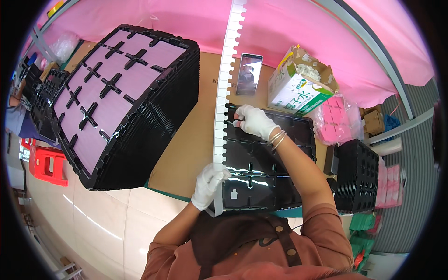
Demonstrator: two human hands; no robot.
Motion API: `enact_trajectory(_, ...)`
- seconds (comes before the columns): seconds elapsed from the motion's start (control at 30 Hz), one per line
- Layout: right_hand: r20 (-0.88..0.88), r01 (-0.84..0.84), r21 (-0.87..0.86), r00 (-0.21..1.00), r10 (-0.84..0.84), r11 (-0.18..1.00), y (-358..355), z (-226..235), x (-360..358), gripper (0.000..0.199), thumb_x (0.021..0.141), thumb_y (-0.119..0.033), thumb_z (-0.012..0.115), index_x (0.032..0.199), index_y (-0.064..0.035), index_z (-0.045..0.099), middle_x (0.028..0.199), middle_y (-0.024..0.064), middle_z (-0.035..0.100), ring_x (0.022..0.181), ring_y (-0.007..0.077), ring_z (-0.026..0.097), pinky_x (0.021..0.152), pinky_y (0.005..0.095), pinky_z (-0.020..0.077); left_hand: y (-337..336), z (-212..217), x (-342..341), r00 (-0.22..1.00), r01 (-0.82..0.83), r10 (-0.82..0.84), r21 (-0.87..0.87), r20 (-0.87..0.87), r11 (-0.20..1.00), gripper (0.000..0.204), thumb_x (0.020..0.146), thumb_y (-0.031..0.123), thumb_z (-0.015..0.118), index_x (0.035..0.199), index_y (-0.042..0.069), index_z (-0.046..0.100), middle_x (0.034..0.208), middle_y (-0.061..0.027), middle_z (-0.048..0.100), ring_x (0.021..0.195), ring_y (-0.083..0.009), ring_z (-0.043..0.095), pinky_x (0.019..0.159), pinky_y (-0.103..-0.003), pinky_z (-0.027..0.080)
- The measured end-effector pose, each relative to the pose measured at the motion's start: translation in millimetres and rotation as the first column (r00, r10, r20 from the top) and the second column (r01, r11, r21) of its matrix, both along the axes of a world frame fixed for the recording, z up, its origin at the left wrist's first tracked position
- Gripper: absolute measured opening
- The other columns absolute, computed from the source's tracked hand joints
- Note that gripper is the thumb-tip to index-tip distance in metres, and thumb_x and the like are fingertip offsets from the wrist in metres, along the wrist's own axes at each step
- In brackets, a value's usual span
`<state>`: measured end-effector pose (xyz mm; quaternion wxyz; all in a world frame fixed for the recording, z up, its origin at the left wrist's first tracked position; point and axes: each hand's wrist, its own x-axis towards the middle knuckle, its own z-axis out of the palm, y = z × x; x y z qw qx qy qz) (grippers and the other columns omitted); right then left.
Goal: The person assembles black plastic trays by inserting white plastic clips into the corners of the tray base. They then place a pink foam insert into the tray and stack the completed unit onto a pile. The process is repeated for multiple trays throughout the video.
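Observation:
A long white strip (221,112) with a notched right edge runs up along the left side of a black plastic tray (275,154). My left hand (210,185), in a white glove, is closed on the strip near its lower end. My right hand (255,122), in a white glove with bare fingertips showing, is over the tray's far left compartment. Its fingers are pinched together at the tray surface; what they hold is too small to make out. A small white bottle-shaped piece (234,194) lies in the near left compartment.
At left stands a tall stack of black trays (161,116) topped with a lilac sheet. A phone (249,74) and an open carton (298,86) with white scraps stand at the back. To the right are bagged pink pieces (337,120) and more stacked black trays (357,177). A red stool (49,165) is farther left.

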<state>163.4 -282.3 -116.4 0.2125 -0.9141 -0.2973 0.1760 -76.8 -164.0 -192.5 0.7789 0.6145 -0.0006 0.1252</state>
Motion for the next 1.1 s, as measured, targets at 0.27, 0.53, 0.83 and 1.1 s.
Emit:
enact_trajectory(0.27, 0.058, 0.04, 0.069, 0.997, -0.044, 0.997, 3.1, -14.6, -3.1, 0.01, 0.077, 0.0, 0.064, 0.082, -0.0056, 0.07, 0.084, 0.0144, 0.07, 0.086, 0.0308, 0.069, 0.081, 0.038, 0.0534, 1.3, -0.6, -0.2, 1.0, 0.002, -0.002, 0.016, 0.025, 1.0, 0.024, 0.101, 0.016, 0.052, 0.085, -0.001, 0.059, 0.09, -0.013, 0.063, 0.086, -0.0221, 0.061, 0.078, -0.035, 0.049)
enact_trajectory(0.53, 0.05, -0.047, 0.155, 0.998, 0.039, 0.987, -4.6, -27.6, 2.8, 0.013, 0.073, 0.006, 0.064, 0.078, -0.0043, 0.069, 0.081, 0.0124, 0.068, 0.078, 0.0271, 0.068, 0.074, 0.035, 0.0529, 1.5, -9.5, 0.3, 0.995, -0.02, 0.014, 0.067, 0.101, 0.998, 0.02, 0.099, 0.016, 0.055, 0.088, 0.001, 0.062, 0.089, -0.0091, 0.064, 0.084, -0.0214, 0.06, 0.078, -0.034, 0.049)
enact_trajectory(0.83, 0.268, 0.036, 0.51, 0.943, -0.198, 0.859, -43.7, 32.2, 6.4, 0.016, 0.08, 0.006, 0.054, 0.09, -0.0045, 0.062, 0.079, 0.0072, 0.064, 0.077, 0.0192, 0.064, 0.072, 0.0338, 0.053, 1.8, -9.4, -0.8, 0.996, -0.053, 0.042, 0.151, 0.075, 0.987, 0.017, 0.098, 0.016, 0.057, 0.089, 0.004, 0.065, 0.086, -0.0059, 0.066, 0.087, -0.0232, 0.061, 0.085, -0.037, 0.047)
enact_trajectory(1.1, 0.881, 0.29, 0.2, 0.364, -0.301, 0.936, -130.7, 104.1, 85.9, 0.023, 0.081, 0.0, 0.056, 0.097, -0.0055, 0.072, 0.102, 0.0184, 0.071, 0.097, 0.0351, 0.066, 0.086, 0.0443, 0.0514, -0.6, -3.7, 3.0, 0.994, -0.092, 0.075, 0.246, 0.076, 0.965, 0.017, 0.096, 0.015, 0.057, 0.085, 0.006, 0.067, 0.083, -0.0047, 0.066, 0.085, -0.0242, 0.063, 0.09, -0.039, 0.046)
